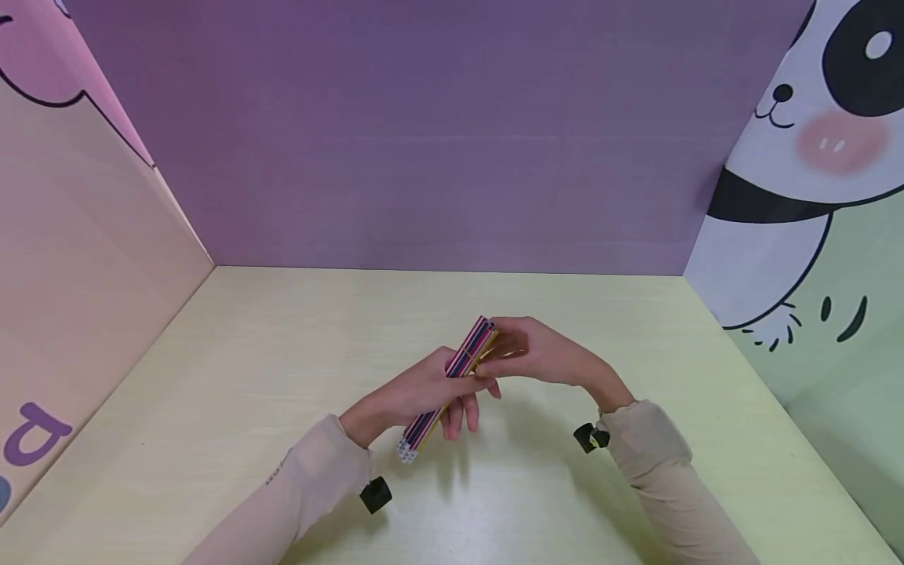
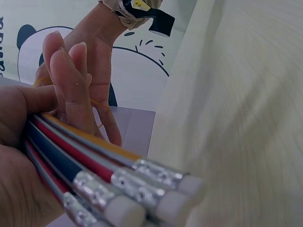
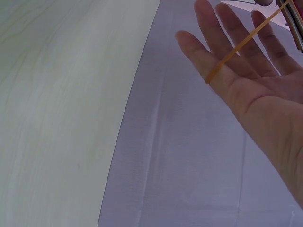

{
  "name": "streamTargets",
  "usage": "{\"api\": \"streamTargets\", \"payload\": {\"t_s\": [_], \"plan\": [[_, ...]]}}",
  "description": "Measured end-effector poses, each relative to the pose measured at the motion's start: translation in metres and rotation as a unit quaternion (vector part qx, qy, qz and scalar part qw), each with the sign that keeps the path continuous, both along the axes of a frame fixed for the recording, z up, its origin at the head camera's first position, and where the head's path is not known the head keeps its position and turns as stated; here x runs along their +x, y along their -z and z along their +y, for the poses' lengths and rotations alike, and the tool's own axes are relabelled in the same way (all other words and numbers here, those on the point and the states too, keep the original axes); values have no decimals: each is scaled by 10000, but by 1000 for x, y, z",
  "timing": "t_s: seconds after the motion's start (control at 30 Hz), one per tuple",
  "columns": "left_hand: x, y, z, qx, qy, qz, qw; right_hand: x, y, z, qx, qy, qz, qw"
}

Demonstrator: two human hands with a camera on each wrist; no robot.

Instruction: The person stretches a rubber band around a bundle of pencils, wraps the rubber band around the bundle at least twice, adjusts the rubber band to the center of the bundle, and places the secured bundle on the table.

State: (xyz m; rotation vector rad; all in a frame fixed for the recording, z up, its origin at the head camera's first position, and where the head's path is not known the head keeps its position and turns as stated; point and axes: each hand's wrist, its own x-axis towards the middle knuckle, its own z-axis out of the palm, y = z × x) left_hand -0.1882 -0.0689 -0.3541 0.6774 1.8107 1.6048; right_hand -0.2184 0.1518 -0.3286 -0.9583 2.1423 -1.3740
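A bundle of striped pencils (image 1: 469, 350) slants over the table in the head view. My left hand (image 1: 424, 386) grips it around the middle, thumb across the top. The white eraser ends (image 2: 175, 203) in metal sleeves point toward the left wrist camera. My right hand (image 1: 547, 353) is beside the bundle's far end, its fingers spread and mostly straight in the right wrist view. An orange rubber band (image 3: 246, 40) loops over the right thumb (image 3: 191, 45) and stretches toward the pencils. Where the band passes around the bundle is partly hidden.
Both hands are above a pale wood-grain table (image 1: 282, 337). A purple panel (image 1: 452, 157) rises behind it. A beige panel (image 1: 85, 259) stands at the left, and a green one with a panda picture (image 1: 840, 392) at the right.
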Motion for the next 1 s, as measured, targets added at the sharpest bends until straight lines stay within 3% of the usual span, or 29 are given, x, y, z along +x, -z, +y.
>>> {"api": "streamTargets", "payload": {"t_s": [0.5,0.73,0.9,1.0], "plan": [[-8,-2,-6,146,-607,-98,9980,-1,-1,5,455,-95,-177,9988],[-9,-3,-8,173,-597,-92,9980,-1,-3,9,607,-127,-181,9979],[-7,-5,-7,71,-614,-83,9981,-2,-5,13,600,58,272,9978],[-6,-7,-8,139,-606,-135,9980,-1,-6,14,214,327,533,9978]]}}
